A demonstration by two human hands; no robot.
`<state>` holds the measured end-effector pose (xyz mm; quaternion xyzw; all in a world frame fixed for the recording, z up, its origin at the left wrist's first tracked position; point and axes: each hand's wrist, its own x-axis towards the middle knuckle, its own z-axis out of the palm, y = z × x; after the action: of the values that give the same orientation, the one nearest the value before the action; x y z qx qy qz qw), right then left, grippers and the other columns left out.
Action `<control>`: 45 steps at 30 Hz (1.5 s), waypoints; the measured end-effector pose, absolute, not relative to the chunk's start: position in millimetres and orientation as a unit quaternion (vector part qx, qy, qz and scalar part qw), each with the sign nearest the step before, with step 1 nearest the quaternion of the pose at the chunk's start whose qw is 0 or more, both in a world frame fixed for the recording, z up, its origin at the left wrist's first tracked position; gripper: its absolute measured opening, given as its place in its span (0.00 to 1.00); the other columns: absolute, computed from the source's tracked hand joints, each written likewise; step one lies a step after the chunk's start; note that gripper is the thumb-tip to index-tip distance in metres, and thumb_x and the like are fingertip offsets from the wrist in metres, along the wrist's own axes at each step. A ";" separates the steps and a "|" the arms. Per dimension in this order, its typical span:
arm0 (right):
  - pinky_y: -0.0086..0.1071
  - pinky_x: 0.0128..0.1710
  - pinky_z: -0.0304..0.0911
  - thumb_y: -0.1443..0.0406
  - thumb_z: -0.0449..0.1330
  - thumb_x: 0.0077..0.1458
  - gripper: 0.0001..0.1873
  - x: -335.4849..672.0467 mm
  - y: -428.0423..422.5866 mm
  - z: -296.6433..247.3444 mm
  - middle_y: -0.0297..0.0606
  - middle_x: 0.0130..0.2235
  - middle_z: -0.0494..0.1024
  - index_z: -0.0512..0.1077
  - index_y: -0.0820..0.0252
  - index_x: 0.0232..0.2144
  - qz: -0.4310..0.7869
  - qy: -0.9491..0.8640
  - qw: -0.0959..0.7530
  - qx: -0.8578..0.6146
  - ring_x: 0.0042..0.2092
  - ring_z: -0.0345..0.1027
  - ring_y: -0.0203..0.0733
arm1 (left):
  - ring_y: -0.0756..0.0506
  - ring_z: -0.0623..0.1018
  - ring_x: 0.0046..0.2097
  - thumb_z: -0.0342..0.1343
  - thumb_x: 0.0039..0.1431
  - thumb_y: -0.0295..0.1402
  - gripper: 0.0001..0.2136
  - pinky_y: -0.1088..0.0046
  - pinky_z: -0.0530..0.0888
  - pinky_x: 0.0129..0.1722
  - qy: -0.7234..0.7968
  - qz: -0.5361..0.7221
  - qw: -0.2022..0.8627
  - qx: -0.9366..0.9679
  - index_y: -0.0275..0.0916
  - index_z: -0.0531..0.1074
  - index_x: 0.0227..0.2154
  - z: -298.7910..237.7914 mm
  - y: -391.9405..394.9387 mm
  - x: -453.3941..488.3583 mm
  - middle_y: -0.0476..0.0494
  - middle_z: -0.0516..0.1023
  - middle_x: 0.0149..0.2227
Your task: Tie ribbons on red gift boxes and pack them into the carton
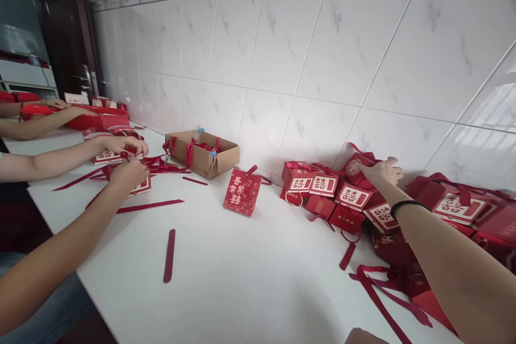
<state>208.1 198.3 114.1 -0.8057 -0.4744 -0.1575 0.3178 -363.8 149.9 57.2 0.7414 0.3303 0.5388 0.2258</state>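
At the right, my right hand (385, 171), with a black band at the wrist, reaches to the top of a pile against the wall. Its thumb lies on a red gift box (355, 166) with a round printed emblem, and its curled fingers are partly hidden behind. Below it are several red and white gift boxes (353, 195) with double-happiness characters and ribbons. Only a small part of my left hand (365, 336) shows at the bottom edge; its fingers are out of sight.
A co-worker's hands (131, 164) handle a red box at the left, with another person's arms (48, 118) beyond. A cardboard box (220, 158) holds ribbons. A red printed bag (242, 192), a dark red strip (169, 256) and loose ribbons (379, 301) lie on the white table (242, 279).
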 end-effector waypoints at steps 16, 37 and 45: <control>0.52 0.51 0.59 0.57 0.59 0.50 0.31 195.8 -44.8 -42.6 0.49 0.50 0.59 0.52 0.56 0.53 -0.135 -0.716 0.397 -0.558 0.54 0.56 0.55 | 0.53 0.61 0.19 0.42 0.46 0.27 0.02 0.78 0.58 0.20 0.395 0.605 0.612 0.321 0.40 0.58 0.23 -76.5 30.9 50.2 0.53 0.60 0.19; 0.45 0.56 0.55 0.53 0.55 0.55 0.29 204.4 -88.8 -48.8 0.43 0.60 0.58 0.51 0.50 0.56 0.286 -0.614 0.518 -0.523 0.60 0.53 0.48 | 0.39 0.70 0.50 0.62 0.46 0.39 0.27 0.61 0.69 0.48 0.203 0.342 0.675 0.622 0.42 0.56 0.47 -44.9 16.2 24.4 0.42 0.67 0.50; 0.29 0.24 0.52 0.46 0.51 0.54 0.25 206.3 -98.3 -17.7 0.31 0.22 0.63 0.60 0.59 0.19 0.272 -0.550 0.414 -0.672 0.24 0.54 0.33 | 0.40 0.69 0.52 0.60 0.47 0.36 0.26 0.59 0.66 0.50 0.170 0.311 0.700 0.620 0.44 0.53 0.46 -43.1 9.2 22.5 0.43 0.65 0.50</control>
<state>206.3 -98.3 -17.7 -0.6723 -0.5505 0.2717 0.4137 22.5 9.2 -43.1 0.6205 0.1696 0.3106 0.6998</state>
